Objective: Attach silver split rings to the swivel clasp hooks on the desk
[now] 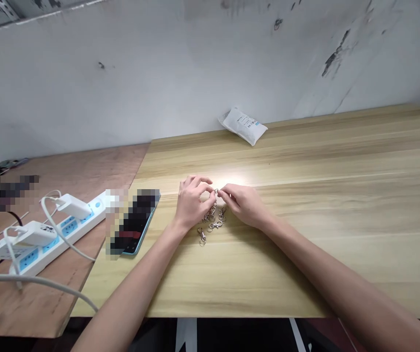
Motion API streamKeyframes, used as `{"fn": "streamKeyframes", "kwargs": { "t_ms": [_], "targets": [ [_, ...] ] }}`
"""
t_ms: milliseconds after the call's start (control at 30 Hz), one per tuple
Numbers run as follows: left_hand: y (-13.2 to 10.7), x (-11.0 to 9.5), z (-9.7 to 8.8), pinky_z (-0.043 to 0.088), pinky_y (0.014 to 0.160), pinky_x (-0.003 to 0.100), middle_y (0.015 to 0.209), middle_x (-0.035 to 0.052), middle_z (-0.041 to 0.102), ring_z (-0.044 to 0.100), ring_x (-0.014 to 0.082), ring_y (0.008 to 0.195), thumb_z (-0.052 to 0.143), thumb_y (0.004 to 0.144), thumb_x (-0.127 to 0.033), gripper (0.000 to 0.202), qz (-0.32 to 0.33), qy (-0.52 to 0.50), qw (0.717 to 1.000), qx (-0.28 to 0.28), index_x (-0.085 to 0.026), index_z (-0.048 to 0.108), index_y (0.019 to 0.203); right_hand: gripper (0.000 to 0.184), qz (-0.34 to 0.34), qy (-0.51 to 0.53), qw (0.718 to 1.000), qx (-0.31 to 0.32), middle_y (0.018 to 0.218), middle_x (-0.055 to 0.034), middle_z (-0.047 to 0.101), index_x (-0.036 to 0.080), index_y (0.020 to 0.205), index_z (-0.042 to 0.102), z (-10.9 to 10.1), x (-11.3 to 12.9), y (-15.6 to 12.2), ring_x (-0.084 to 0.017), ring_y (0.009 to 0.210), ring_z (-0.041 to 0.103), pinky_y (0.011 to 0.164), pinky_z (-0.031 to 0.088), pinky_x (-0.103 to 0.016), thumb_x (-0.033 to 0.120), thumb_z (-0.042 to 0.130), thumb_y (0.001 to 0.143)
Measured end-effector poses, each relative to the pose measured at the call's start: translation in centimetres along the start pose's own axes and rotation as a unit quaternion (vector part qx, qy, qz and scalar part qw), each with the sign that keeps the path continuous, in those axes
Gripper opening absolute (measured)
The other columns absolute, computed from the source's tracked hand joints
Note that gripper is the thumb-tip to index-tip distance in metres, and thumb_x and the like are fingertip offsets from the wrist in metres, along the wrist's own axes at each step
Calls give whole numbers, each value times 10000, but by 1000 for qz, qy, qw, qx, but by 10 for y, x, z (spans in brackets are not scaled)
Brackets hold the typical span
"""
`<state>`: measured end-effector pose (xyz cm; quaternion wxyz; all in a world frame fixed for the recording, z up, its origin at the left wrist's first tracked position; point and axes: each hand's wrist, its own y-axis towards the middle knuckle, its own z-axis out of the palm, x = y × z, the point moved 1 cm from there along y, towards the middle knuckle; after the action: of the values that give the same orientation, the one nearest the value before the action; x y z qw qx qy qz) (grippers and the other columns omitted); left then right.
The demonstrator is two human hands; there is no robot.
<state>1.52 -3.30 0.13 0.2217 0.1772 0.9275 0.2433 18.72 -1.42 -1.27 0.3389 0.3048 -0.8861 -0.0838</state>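
Observation:
Both hands meet over the middle of the wooden table [305, 249]. My left hand [194, 201] pinches a small shiny metal ring [216, 191] between thumb and forefinger. From the other side, my right hand [242, 203] has its fingertips closed at the same ring. Whether a clasp hangs from that ring is too small to tell. Just below the hands lie several silver lobster clasps with key rings, among them one clasp [216, 225] lying sideways and another clasp [201, 236] nearest to me. My left hand partly covers the upper ones.
A phone [136, 225] lies left of my left arm. Further left, a white power strip [69, 227] with chargers and cables rests on a lower-toned brown table [96, 166]. A white plastic packet [244, 126] sits by the wall.

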Motion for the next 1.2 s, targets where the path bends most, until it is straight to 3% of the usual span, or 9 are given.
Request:
{"fn": "streamKeyframes", "kwargs": {
  "t_ms": [167, 367, 467, 567, 633, 733, 967, 1067, 1200],
  "targets": [
    [0, 1, -2, 364, 917, 398, 1043, 11, 692, 554, 225, 1049, 637, 824, -189, 102, 2, 9, 1000, -19, -220, 654, 729, 354, -61, -108, 992, 3, 765, -21, 644, 198, 819, 645, 2, -3, -1, -114, 593, 488, 532, 229, -256, 327, 372, 1003],
    [3, 4, -5, 366, 932, 415, 1059, 8, 684, 550, 227, 1053, 645, 822, -188, 123, -31, -27, 999, -10, -218, 651, 703, 252, -79, -187, 979, 23, 752, -22, 661, 247, 1055, 681, -3, -12, 1, -129, 575, 499, 510, 166, -281, 188, 477, 920],
    [4, 4, -6, 383, 938, 414, 1045, 17, 680, 555, 219, 1041, 635, 830, -179, 123, -40, -81, 996, -7, -210, 649, 712, 262, -44, -117, 992, 2, 828, -39, 672, 254, 1129, 679, -7, -11, 0, -129, 601, 526, 533, 238, -260, 297, 513, 930],
    [4, 2, -7, 388, 951, 408, 1054, 22, 671, 548, 213, 1051, 618, 847, -184, 100, -11, -107, 994, -5, -212, 659, 760, 291, -16, 41, 999, 12, 859, -29, 661, 235, 1126, 678, -9, -4, -1, -108, 600, 522, 588, 343, -243, 398, 558, 916],
    [4, 1, -8, 387, 956, 404, 1065, 22, 667, 542, 212, 1060, 610, 855, -192, 97, 10, -104, 995, -5, -217, 664, 778, 252, -14, 119, 993, 25, 804, -18, 648, 201, 1015, 701, -8, 0, 0, -99, 583, 499, 588, 364, -235, 386, 560, 917],
    [3, 0, -10, 383, 961, 400, 1079, 24, 668, 542, 212, 1064, 609, 857, -197, 94, 31, -92, 995, -13, -219, 661, 782, 216, -22, 151, 988, 19, 737, -17, 641, 171, 849, 703, -7, -2, 3, -97, 569, 474, 561, 353, -225, 303, 549, 923],
    [4, 5, -7, 355, 989, 413, 1132, 13, 665, 518, 224, 1130, 607, 847, -188, 111, 46, -59, 997, 31, -217, 642, 745, 230, -102, -54, 992, -50, 725, -14, 686, 231, 909, 760, -8, -22, 3, -99, 581, 523, 543, 295, -235, 304, 544, 942],
    [1, 5, -2, 355, 1005, 417, 1167, 8, 654, 503, 228, 1168, 600, 846, -194, 114, 34, -57, 996, 64, -219, 648, 746, 284, -138, -112, 981, -81, 672, -7, 663, 258, 938, 763, -7, -14, 0, -95, 548, 503, 513, 259, -240, 285, 482, 969],
    [-1, 5, 2, 373, 990, 413, 1200, 9, 643, 501, 232, 1186, 605, 816, -166, 97, 64, -40, 993, 94, -234, 674, 809, 310, -152, -103, 980, -70, 742, -18, 698, 250, 994, 745, -4, 1, -2, -106, 589, 541, 527, 290, -235, 249, 435, 979]
  ]
}}
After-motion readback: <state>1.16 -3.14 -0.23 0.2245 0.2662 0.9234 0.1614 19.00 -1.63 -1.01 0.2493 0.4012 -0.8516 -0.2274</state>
